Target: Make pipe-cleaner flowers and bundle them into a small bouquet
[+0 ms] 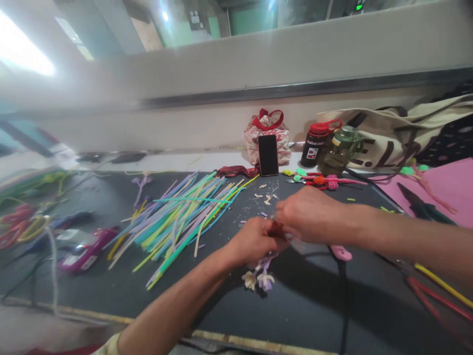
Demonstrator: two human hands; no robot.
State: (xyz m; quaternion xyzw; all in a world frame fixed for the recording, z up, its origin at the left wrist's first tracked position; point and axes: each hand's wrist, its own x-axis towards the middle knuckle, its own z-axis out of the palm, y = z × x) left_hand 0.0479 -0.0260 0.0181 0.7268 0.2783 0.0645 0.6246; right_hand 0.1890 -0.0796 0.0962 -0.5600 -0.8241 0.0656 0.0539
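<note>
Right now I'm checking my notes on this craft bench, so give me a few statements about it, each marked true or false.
The left hand and the right hand meet above the dark mat. True.
The pipe cleaners lie piled to the left of both hands. True.
The phone lies flat on the dark mat. False: it stands propped against the patterned bag.
The bottle has a blue cap. False: its cap is red.
Below the left hand hang small flowers. True.

Bare bench point(306, 310) along the near edge gives open passage — the stick pile point(177, 219) blocks the left middle, phone point(268, 155) and bottles point(316, 143) line the far edge.
</note>
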